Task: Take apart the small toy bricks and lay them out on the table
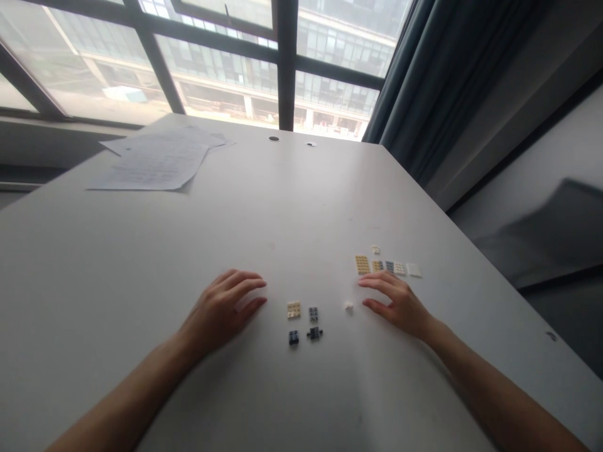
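Plainly, both hands are spread to either side of a small cluster of toy bricks on the white table (pixel 282 395). The left hand (pixel 228 304) has its thumb and fingers apart, fingertips pointing right toward the tan brick (pixel 294 310), which lies just beside them. To the right of that is the grey brick (pixel 313 313); nearer are the dark brick (pixel 293 338) on the left and the axle piece (pixel 315 333) on the right, a knob at each end.

The right hand (pixel 398 302) also has thumb and fingers apart, pointing left. Just left of its fingertips sits the white bit (pixel 348 307). Beyond the hand runs a row: the yellow plate (pixel 362 263) at the left, then small grey, tan and white plates, with the white tile (pixel 414 270) at the right end. Whether the fingers touch that row I cannot tell. The cream piece (pixel 375 249) lies on the row's far side.

Far left, papers (pixel 155 163) overlap near the window (pixel 221 81); the curtain (pixel 424 81) hangs far right.
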`<state>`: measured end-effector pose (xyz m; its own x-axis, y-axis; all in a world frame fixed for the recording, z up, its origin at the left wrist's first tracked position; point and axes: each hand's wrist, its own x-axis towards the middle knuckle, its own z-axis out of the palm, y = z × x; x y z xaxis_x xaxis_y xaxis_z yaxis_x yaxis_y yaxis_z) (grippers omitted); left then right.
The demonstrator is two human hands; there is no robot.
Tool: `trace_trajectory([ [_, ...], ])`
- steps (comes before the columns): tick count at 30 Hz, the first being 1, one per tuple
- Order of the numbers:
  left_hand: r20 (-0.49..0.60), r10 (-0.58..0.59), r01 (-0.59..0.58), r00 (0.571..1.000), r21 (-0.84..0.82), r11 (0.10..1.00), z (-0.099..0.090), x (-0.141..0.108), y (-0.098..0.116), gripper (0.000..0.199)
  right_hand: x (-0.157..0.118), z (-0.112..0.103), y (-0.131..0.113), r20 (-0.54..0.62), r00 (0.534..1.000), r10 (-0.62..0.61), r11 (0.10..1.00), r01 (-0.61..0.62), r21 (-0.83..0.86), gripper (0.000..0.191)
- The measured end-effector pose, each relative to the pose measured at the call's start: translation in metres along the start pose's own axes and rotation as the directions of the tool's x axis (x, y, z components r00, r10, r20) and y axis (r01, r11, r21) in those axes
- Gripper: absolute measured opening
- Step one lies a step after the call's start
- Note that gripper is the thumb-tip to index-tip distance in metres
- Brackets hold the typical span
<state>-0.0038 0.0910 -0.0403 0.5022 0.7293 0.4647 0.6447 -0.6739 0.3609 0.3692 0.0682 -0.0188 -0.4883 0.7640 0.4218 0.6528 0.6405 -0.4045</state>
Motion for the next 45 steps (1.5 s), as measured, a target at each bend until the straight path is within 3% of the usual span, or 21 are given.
trace_trajectory([
  [3, 0.004, 0.032, -0.032, 0.999, -0.06, 0.998, 0.008, 0.0, 0.02, 0.028, -0.002, 0.014, -0.012, 0.019, 1.0, -0.006, 0.999, 0.005, 0.043, 0.025],
  [8, 0.133, 0.044, -0.025, 0.99, -0.144, 0.989, 0.021, 0.005, 0.045, 0.025, -0.011, 0.023, -0.014, -0.02, 0.999, 0.046, 0.998, -0.045, 0.039, 0.025],
  [14, 0.186, 0.039, -0.019, 0.982, -0.111, 0.994, 0.025, 0.01, 0.045, 0.023, -0.023, 0.012, -0.012, -0.022, 0.991, 0.129, 0.992, -0.128, 0.023, 0.026],
  [23, 0.1, -0.001, 0.019, 0.995, -0.178, 0.984, 0.032, 0.015, 0.049, 0.016, -0.042, 0.009, -0.01, -0.01, 0.976, 0.218, 0.975, -0.217, 0.054, 0.026],
  [29, 0.114, 0.023, -0.002, 0.993, -0.18, 0.984, 0.03, 0.018, 0.048, 0.017, -0.043, 0.01, -0.015, -0.086, 0.965, 0.249, 0.967, -0.243, 0.076, 0.023],
  [33, 0.108, 0.066, -0.043, 0.992, -0.2, 0.979, 0.036, 0.039, 0.056, 0.017, -0.041, 0.01, -0.012, -0.192, 0.935, 0.297, 0.955, -0.289, 0.067, 0.02],
  [37, 0.089, 0.134, -0.11, 0.987, -0.234, 0.966, 0.057, 0.077, 0.08, 0.017, -0.042, 0.009, -0.006, -0.286, 0.889, 0.357, 0.932, -0.361, 0.041, 0.019],
  [41, 0.157, 0.097, -0.058, 0.983, -0.233, 0.971, 0.087, 0.11, 0.105, 0.022, -0.044, 0.009, -0.003, -0.291, 0.906, 0.306, 0.941, -0.335, -0.055, 0.017],
  [45, 0.194, 0.092, -0.048, 0.977, -0.22, 0.974, 0.11, 0.123, 0.116, 0.026, -0.043, 0.01, -0.004, -0.257, 0.934, 0.247, 0.954, -0.281, -0.104, 0.017],
])
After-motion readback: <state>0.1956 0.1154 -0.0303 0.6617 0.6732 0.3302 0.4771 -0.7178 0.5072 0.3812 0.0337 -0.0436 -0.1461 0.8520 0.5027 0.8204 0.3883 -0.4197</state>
